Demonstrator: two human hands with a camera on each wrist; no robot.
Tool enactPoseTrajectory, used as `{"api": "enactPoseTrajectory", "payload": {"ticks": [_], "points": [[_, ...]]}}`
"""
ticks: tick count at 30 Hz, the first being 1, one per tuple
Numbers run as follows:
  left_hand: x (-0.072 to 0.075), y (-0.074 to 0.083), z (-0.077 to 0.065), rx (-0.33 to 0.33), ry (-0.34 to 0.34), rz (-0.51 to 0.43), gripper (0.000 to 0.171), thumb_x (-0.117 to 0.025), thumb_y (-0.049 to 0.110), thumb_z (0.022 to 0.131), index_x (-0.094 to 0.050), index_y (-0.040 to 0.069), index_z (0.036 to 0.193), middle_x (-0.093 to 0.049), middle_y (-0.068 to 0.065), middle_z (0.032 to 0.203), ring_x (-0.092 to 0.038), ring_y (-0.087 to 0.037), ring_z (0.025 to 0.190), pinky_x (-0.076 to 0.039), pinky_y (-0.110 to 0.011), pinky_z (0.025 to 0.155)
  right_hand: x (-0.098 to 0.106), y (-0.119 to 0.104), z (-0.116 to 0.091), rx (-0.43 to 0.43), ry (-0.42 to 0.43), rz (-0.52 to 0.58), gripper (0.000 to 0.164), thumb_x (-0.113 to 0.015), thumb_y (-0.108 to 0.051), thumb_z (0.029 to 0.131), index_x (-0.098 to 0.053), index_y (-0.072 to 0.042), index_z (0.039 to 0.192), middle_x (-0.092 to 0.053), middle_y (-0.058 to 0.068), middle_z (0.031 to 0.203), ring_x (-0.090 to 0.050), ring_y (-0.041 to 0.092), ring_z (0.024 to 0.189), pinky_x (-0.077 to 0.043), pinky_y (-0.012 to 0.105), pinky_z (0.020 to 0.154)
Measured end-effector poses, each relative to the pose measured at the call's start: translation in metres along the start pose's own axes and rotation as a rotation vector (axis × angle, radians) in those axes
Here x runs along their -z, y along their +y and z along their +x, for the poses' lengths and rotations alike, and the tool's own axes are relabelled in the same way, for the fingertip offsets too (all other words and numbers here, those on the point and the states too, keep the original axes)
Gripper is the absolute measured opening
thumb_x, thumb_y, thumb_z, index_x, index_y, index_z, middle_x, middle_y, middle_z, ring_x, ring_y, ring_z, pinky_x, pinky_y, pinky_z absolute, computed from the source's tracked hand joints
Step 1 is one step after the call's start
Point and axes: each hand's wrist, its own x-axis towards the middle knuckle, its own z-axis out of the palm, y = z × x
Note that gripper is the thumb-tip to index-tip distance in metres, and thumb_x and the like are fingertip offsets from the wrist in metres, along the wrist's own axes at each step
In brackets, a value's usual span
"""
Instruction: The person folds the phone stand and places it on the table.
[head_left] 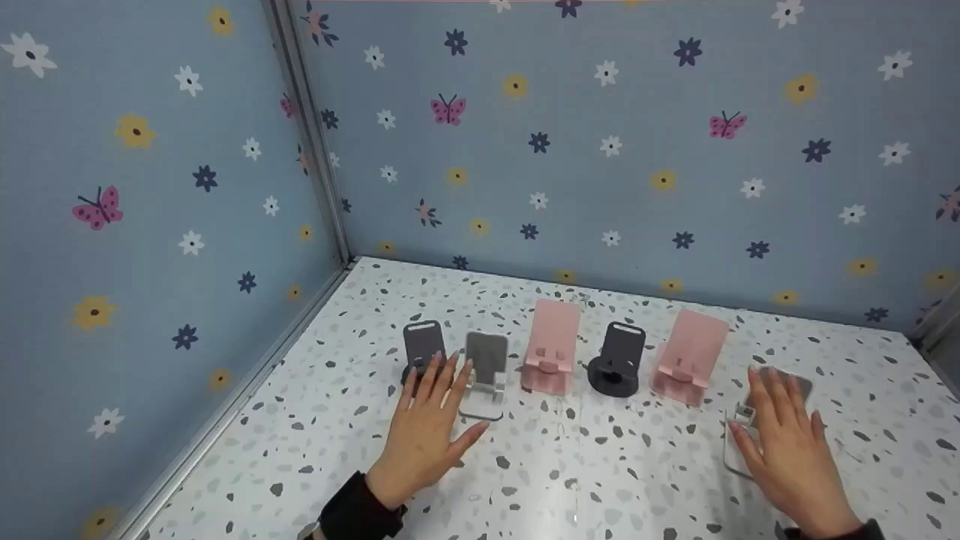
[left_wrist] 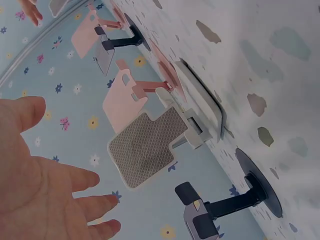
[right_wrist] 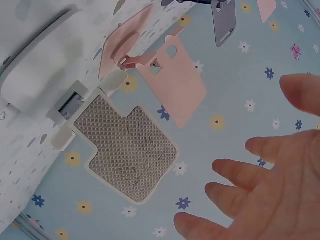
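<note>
Several phone stands stand in a row on the speckled table. My left hand (head_left: 424, 439) is open in front of the leftmost black phone stand (head_left: 424, 337) and the white phone stand with a grey pad (head_left: 487, 356) beside it. In the left wrist view, a gap shows between the spread fingers (left_wrist: 80, 177) and that white stand. My right hand (head_left: 795, 450), fingers extended, overlaps the rightmost white phone stand (head_left: 799, 382) in the head view. The right wrist view shows its grey textured pad (right_wrist: 132, 150) apart from the fingertips. Both hands hold nothing.
Between the white stands are a pink phone stand (head_left: 553, 330), another black phone stand (head_left: 624, 346) and a second pink phone stand (head_left: 696, 341). A blue flowered wall panel (head_left: 600, 187) rises behind the table (head_left: 525, 487), and another panel (head_left: 150, 262) borders its left side.
</note>
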Motion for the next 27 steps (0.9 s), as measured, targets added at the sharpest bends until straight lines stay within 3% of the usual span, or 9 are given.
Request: {"api": "enactPoseTrajectory", "payload": {"ticks": [8, 14, 17, 22, 27], "points": [[-0.005, 0.003, 0.000, -0.035, 0.009, -0.025, 0.078, -0.063, 0.049, 0.107, -0.039, 0.006, 0.168, -0.038, -0.017, 0.175, -0.032, -0.042, 0.163, -0.031, -0.062, 0.132, 0.000, 0.013, 0.001, -0.014, 0.210, 0.094, 0.083, -0.058, -0.020, 0.112, -0.006, 0.008, 0.170, -0.011, 0.049, 0.168, -0.007, 0.066, 0.158, -0.012, 0.083, 0.126], [-0.007, 0.005, 0.001, -0.056, 0.002, -0.025, 0.078, -0.062, 0.049, 0.107, -0.038, 0.007, 0.168, -0.036, -0.016, 0.176, -0.033, -0.041, 0.163, -0.032, -0.062, 0.132, -0.001, 0.028, 0.003, -0.084, 0.302, 0.170, 0.083, -0.058, -0.015, 0.112, -0.003, 0.011, 0.169, -0.015, 0.051, 0.164, -0.018, 0.072, 0.150, -0.024, 0.087, 0.117], [-0.009, 0.006, 0.000, -0.073, 0.010, -0.008, 0.077, -0.062, 0.049, 0.108, -0.039, 0.007, 0.168, -0.037, -0.016, 0.176, -0.034, -0.040, 0.162, -0.033, -0.061, 0.131, -0.002, 0.036, 0.006, -0.154, 0.281, 0.192, 0.083, -0.057, -0.014, 0.112, -0.001, 0.013, 0.168, -0.018, 0.054, 0.160, -0.024, 0.073, 0.144, -0.026, 0.086, 0.117], [-0.012, 0.007, 0.000, -0.094, 0.024, 0.037, 0.077, -0.064, 0.049, 0.107, -0.041, 0.007, 0.167, -0.040, -0.015, 0.175, -0.036, -0.038, 0.162, -0.035, -0.059, 0.130, -0.001, 0.048, 0.014, -0.322, 0.142, 0.232, 0.082, -0.052, -0.014, 0.113, 0.004, 0.013, 0.167, -0.026, 0.053, 0.157, -0.035, 0.070, 0.141, -0.032, 0.080, 0.119], [-0.015, 0.009, -0.002, -0.108, 0.020, 0.046, 0.076, -0.064, 0.050, 0.107, -0.042, 0.008, 0.167, -0.040, -0.014, 0.175, -0.038, -0.036, 0.162, -0.036, -0.058, 0.130, -0.003, 0.057, 0.021, -0.420, 0.089, 0.372, 0.072, -0.049, -0.012, 0.114, -0.007, 0.016, 0.166, -0.034, 0.050, 0.156, -0.039, 0.065, 0.146, -0.038, 0.071, 0.124]]}}
